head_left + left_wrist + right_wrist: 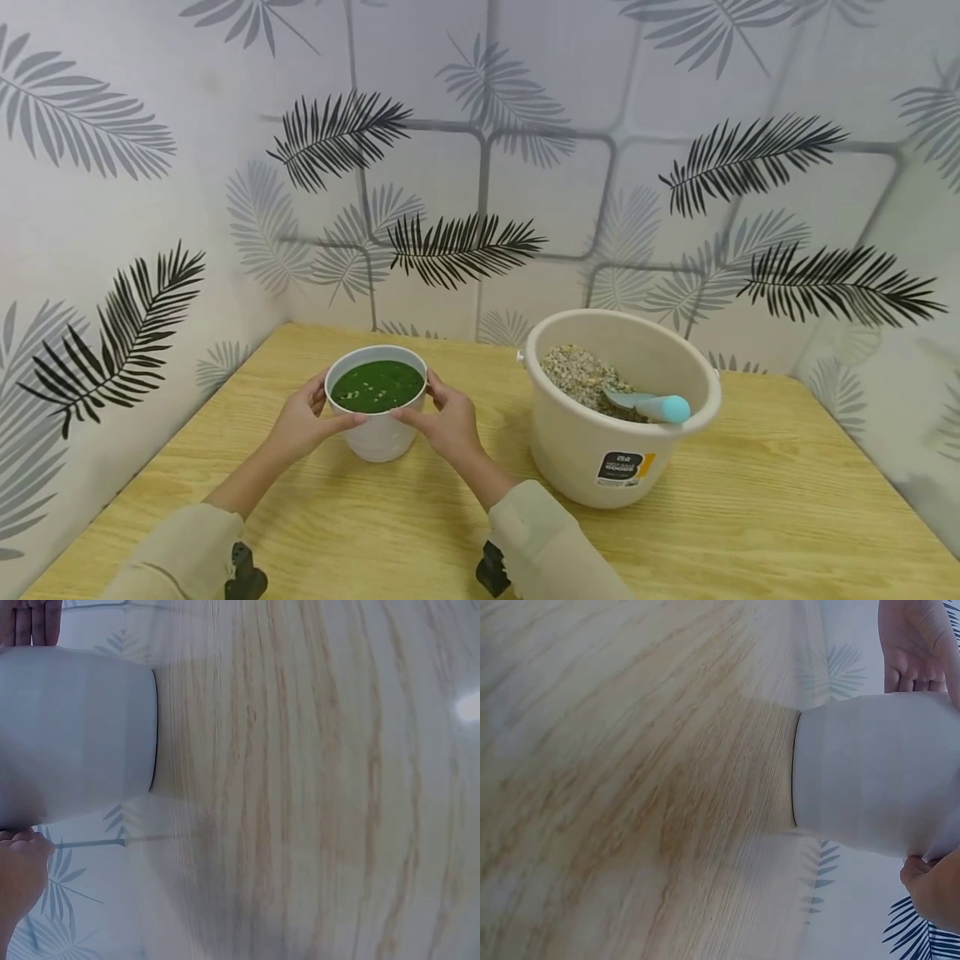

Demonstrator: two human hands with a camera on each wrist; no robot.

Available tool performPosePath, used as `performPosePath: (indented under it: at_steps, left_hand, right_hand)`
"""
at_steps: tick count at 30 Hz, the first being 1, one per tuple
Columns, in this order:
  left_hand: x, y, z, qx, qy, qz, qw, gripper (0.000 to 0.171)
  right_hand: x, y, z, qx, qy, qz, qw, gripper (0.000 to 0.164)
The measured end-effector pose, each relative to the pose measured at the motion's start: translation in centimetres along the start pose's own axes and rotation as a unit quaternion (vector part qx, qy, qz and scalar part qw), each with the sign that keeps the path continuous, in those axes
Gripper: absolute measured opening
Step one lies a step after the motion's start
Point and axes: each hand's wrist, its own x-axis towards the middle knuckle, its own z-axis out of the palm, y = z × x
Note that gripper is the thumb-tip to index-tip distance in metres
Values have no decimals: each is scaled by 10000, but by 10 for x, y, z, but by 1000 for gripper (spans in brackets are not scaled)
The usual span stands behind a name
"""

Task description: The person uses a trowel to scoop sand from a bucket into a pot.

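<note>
A round white pot (381, 440) stands on the wooden table, filled near its rim with a dark green substance (378, 383) that carries a few pale specks. My left hand (302, 421) grips the pot's left side, thumb along the near rim. From the other side my right hand (454, 423) holds it the same way, the two thumbs pointing at each other. In the left wrist view the pot (82, 735) shows its smooth wall and base; the right wrist view shows the pot (877, 772) likewise. Most fingertips are hidden behind it.
To the right stands a cream bucket (573, 462) with a black label, partly filled with a grainy, gravel-like mix (577, 373). A scoop (663, 408) with a light blue handle lies inside against the rim. Leaf-patterned walls (427, 308) border the wooden table (375, 533).
</note>
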Motion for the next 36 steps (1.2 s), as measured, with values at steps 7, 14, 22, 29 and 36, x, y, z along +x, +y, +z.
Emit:
performPosePath:
  at_steps: [7,14,22,29,36]
  left_hand:
    - [3,0,5,-51,9,8,10000,87]
    - [4,0,12,-143,11,79,9999,86]
    - [5,1,17,-149,-13,195,9997,86]
    - [5,5,19,2,-32,209,9998,87]
    - [4,9,21,27,-98,94,9999,89]
  right_hand:
    - [-1,2,-6,-79,16,-16,10000,73]
    - [-3,3,-13,-87,-7,-107,9999,72]
    - [-4,4,-19,-195,8,-330,9993,69]
    - [-6,2,-24,-209,-55,-263,9994,69]
    - [-7,4,-27,-332,-27,-302,9990,69]
